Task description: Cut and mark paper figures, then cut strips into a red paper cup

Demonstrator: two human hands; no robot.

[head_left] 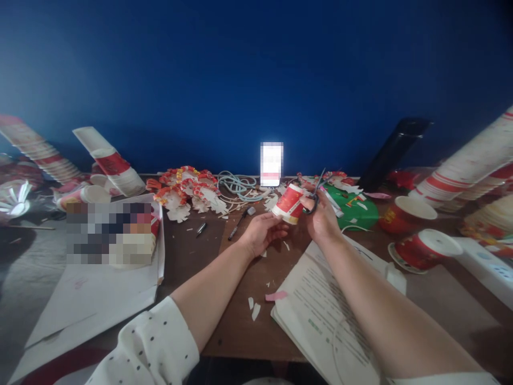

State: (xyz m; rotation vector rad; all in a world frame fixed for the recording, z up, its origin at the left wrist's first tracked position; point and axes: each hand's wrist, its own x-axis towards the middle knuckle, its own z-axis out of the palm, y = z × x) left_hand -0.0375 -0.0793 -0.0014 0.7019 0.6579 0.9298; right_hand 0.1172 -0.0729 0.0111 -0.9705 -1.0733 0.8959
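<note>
A red and white paper cup is tilted above the middle of the brown table, its wider rim toward the lower left. My left hand grips the cup from its lower left side, fingers curled under the rim. On the cup's right, my right hand is closed on a pair of scissors with dark handles. The scissor blades point up and away from me. The right fingertips are close to the cup; whether they touch it is unclear. Several white paper scraps lie on the table below my hands.
Cut red and white paper pieces are heaped at the back left, beside a coiled pale cord. A lit phone stands against the blue wall. Printed papers lie under my right forearm. Stacked cups and a dark bottle occupy the right.
</note>
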